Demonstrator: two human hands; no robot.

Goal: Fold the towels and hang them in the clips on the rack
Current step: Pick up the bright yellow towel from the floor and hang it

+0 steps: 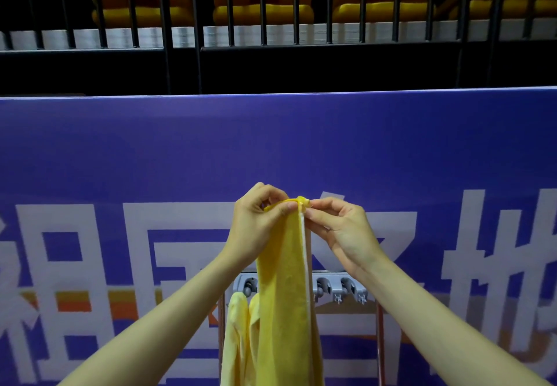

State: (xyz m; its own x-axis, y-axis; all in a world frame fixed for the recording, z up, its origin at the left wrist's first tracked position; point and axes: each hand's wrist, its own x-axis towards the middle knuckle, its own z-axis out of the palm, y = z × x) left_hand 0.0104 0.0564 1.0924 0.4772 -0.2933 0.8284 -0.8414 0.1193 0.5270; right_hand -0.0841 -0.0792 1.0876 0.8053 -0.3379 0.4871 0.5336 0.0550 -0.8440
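Left hand raised, fingers pinched on the top edge of a yellow towel. Right hand just beside it, thumb and fingertips closed on the same edge, where a small bunched corner is seen. The towel is held up lengthwise, folded narrow, a white border showing along its right side; it hangs down past the bottom of the view.

Behind it, partly covered, a grey clip rack is mounted on thin pinkish posts. Two more yellow towels hang from clips at its left end; clips at the right stand free.

Further back, a blue banner carries large white characters, cut off and partly hidden by arms and towel, not readable. Above it, black railing bars are seen, with yellow cushions behind.
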